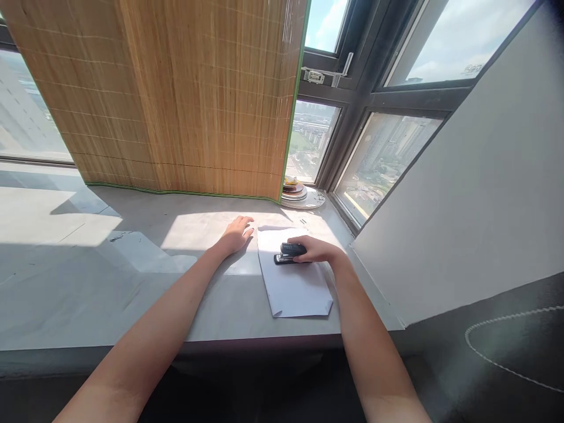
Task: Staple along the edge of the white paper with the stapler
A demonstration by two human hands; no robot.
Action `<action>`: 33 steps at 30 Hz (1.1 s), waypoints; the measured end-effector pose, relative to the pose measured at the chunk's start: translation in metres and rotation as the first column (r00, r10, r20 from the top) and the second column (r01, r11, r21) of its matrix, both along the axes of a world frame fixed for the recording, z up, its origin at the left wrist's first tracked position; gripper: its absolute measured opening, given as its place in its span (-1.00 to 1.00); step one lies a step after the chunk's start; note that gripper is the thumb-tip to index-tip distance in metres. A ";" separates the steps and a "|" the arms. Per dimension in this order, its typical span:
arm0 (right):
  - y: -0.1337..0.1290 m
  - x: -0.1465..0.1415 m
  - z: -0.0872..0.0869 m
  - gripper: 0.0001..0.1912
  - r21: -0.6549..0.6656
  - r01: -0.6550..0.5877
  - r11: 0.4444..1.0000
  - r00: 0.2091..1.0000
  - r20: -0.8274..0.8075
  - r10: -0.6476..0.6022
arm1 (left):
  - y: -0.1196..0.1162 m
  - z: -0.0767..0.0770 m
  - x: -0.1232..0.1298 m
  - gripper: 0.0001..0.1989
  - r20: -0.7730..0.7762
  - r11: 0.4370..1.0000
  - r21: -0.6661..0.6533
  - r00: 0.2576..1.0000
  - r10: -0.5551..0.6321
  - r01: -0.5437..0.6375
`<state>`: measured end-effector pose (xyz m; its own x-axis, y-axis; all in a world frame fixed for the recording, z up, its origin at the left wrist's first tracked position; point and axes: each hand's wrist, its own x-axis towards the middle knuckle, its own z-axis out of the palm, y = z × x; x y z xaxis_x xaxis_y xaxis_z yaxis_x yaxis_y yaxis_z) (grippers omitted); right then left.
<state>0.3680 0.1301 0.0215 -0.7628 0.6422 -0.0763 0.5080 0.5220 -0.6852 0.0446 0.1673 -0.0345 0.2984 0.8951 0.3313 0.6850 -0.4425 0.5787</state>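
White paper sheets [297,294] lie on the pale marble-look sill, their lower corners slightly curled. On top of them, near the upper middle, is a black stapler [288,253], its jaws pointing left. My right hand [312,249] is wrapped round the stapler's right end. Just left of the paper, my left hand [237,235] rests on the sill with its fingers apart and nothing in it. A small gap separates its fingertips from the paper's edge.
A bamboo blind [189,100] with green edging hangs down to the back of the sill [145,299]. Stacked plates [304,198] stand in the back corner by the windows. A white wall [484,176] slants along the right. A white cord [489,322] shows at lower right.
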 end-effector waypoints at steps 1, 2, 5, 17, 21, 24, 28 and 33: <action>0.001 0.007 0.002 -0.78 -0.036 -0.005 0.999 1.000 0.026 0.006 | -0.001 0.000 0.000 -0.68 0.003 1.000 -0.009 1.000 0.001 -0.001; 0.001 0.013 0.003 -0.77 -0.062 -0.008 0.998 0.999 0.041 0.010 | -0.001 0.001 0.000 -0.69 -0.005 1.000 -0.015 1.000 0.001 -0.001; 0.001 0.020 0.007 -0.74 -0.074 -0.005 0.997 0.999 0.049 0.009 | -0.003 0.002 0.001 -0.71 -0.050 1.000 -0.015 0.999 0.003 -0.004; 0.013 0.041 -0.010 -0.47 -0.013 0.512 0.859 0.810 -0.326 -0.487 | -0.005 0.009 0.004 -0.72 -0.053 0.999 -0.040 0.999 0.013 -0.015; 0.011 0.038 -0.007 -0.51 0.014 0.564 0.825 0.751 -0.423 -0.507 | -0.005 0.007 0.008 -0.71 -0.037 1.000 0.018 0.999 -0.023 0.024; 0.002 0.024 0.004 -0.54 0.023 0.275 0.961 0.915 -0.313 -0.254 | -0.006 0.003 0.017 -0.71 -0.081 0.998 0.031 0.996 -0.043 0.046; -0.008 0.001 0.014 -0.59 0.030 0.077 0.997 0.981 -0.184 -0.070 | -0.010 0.002 0.026 -0.75 -0.145 0.994 0.008 0.984 -0.103 0.105; -0.012 -0.012 0.013 -0.61 0.089 0.006 0.996 0.989 -0.151 0.008 | -0.016 0.010 0.035 -0.73 -0.012 0.986 -0.026 0.986 -0.167 0.167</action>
